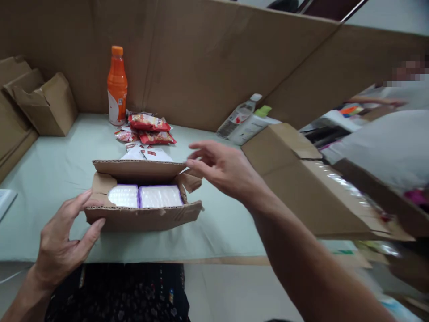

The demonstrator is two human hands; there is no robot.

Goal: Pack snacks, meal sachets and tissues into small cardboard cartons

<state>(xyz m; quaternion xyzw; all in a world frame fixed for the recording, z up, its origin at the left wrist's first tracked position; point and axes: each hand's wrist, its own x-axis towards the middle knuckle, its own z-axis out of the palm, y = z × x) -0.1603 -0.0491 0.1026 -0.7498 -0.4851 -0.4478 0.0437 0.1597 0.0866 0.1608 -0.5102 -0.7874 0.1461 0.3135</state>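
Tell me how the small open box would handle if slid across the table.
The box probably slides easily on the smooth table. Its thin corrugated walls look bendy, so gripping may bow them. Two packs fill it, so likely not featherlight.

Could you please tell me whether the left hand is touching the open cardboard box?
Touching. The head view shows the left hand with its thumb on the cardboard box, at the front wall.
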